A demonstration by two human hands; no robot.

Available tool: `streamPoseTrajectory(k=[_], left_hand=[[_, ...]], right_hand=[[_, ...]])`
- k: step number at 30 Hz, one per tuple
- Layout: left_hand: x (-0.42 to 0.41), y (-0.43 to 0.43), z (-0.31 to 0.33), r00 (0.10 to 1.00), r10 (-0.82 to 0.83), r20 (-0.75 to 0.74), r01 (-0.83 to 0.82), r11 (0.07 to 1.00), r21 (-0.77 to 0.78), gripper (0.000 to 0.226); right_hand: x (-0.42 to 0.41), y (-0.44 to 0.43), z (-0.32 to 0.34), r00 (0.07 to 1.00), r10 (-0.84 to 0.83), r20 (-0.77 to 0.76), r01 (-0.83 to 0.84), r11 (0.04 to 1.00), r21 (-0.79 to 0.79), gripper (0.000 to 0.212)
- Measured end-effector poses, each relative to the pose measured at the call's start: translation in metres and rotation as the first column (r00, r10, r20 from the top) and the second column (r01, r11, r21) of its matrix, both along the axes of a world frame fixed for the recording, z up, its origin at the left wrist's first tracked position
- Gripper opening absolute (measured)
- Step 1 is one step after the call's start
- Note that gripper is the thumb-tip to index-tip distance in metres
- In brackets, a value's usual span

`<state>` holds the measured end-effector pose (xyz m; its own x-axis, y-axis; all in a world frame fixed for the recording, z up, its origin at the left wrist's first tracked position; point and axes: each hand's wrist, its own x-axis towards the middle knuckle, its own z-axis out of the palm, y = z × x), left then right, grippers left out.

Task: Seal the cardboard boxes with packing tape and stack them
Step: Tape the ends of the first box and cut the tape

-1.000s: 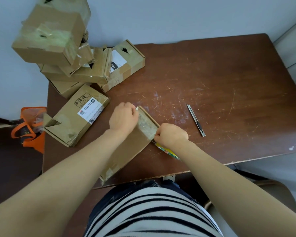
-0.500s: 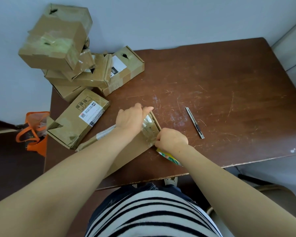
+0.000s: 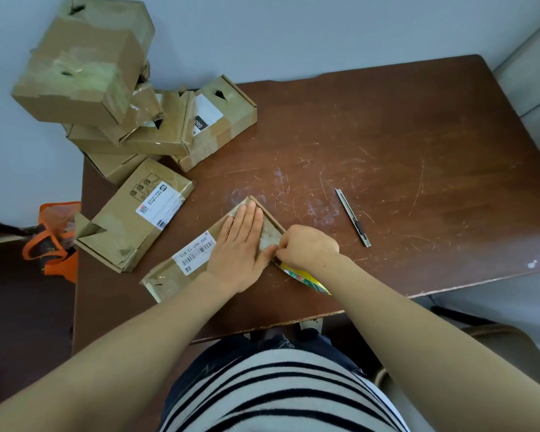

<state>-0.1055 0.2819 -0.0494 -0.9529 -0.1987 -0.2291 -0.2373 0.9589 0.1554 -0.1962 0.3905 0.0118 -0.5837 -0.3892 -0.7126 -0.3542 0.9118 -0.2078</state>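
Cardboard box [image 3: 166, 280] lies flat at near-centre of bench [image 3: 387, 151], long axis running near-left to far-right, barcode label [image 3: 195, 252] facing up. Left hand [image 3: 242, 244] is open: palm down, fingers straight and together, pressing on the far-right end of the box over a clear tape [image 3: 270, 233] strip. Right hand [image 3: 309, 246] is curled into a fist at the box's right corner, knuckles just beside the left thumb. It grips what I take to be the tape roll [image 3: 306, 277], whose yellow-green edge sticks out under the wrist. Fingertips are hidden, so exact hold is unclear.

Change: a second ago the left hand was curled at the box's far end, half a second ago it was opening, and now it's flat on top. Right hand has barely shifted. Reads as a switch from laying tape to smoothing it down, so this end's seal looks nearly done.

Likely next step is to cut the tape. Knife [image 3: 353, 217] lies to the right, well apart from both hands. Then the box goes to the stack [image 3: 106, 88] at the far-left corner, which holds several boxes with the top one tilted. One loose box [image 3: 131, 219] sits left of the worked box, between it and the stack, not stacked yet. Orange bag [image 3: 53, 241] is on the floor off the bench's left edge.

Risk: the tilted top box could slide when more is added.
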Motion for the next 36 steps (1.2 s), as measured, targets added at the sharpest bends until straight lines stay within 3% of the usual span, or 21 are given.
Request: streamPoseTrajectory(k=[3, 10, 13, 16, 21, 23, 25, 27, 30, 36], left_hand=[[0.001, -0.006, -0.004, 0.999, 0.001, 0.036, -0.005, 0.993, 0.115, 0.089], [0.019, -0.007, 0.006, 0.969, -0.247, 0.026, 0.224, 0.916, 0.334, 0.078], [0.011, -0.032, 0.008, 0.993, -0.119, -0.017, 0.120, 0.978, 0.173, 0.076], [0.008, -0.039, 0.009, 0.999, 0.007, 0.040, -0.009, 0.998, 0.061, 0.082], [0.022, -0.007, 0.007, 0.966, -0.243, 0.093, 0.223, 0.958, 0.181, 0.087], [0.026, -0.007, 0.005, 0.953, -0.284, 0.109, 0.269, 0.954, 0.133, 0.094], [0.030, -0.007, 0.003, 0.960, -0.261, 0.099, 0.264, 0.964, -0.023, 0.108], [0.033, -0.001, 0.008, 0.989, -0.077, 0.128, 0.085, 0.994, -0.063, 0.115], [0.036, 0.006, 0.013, 0.991, 0.054, 0.126, -0.046, 0.997, -0.061, 0.107], [0.026, 0.017, 0.050, 0.998, 0.026, 0.057, -0.019, 0.993, -0.119, 0.089]], right_hand=[[0.001, -0.001, 0.001, 1.000, 0.004, -0.002, -0.004, 1.000, -0.008, 0.007], [0.003, -0.003, 0.001, 0.998, 0.046, 0.034, -0.048, 0.998, 0.047, 0.013], [0.002, -0.004, -0.003, 0.999, 0.048, 0.006, -0.048, 0.999, 0.024, 0.007], [0.004, -0.005, -0.003, 0.999, 0.053, -0.010, -0.053, 0.998, 0.017, 0.007], [0.004, -0.006, 0.001, 0.999, 0.050, 0.008, -0.050, 0.999, 0.019, 0.007], [0.005, -0.006, 0.002, 0.999, 0.041, 0.009, -0.041, 0.999, 0.011, 0.007], [0.006, -0.004, 0.005, 0.999, 0.032, 0.020, -0.032, 0.999, -0.002, 0.016], [0.004, -0.002, 0.010, 0.998, 0.008, 0.063, -0.007, 1.000, -0.024, 0.025], [0.001, 0.006, 0.020, 0.982, -0.063, 0.178, 0.080, 0.993, -0.092, 0.026], [-0.007, 0.017, 0.061, 0.918, -0.197, 0.345, 0.311, 0.896, -0.317, 0.017]])
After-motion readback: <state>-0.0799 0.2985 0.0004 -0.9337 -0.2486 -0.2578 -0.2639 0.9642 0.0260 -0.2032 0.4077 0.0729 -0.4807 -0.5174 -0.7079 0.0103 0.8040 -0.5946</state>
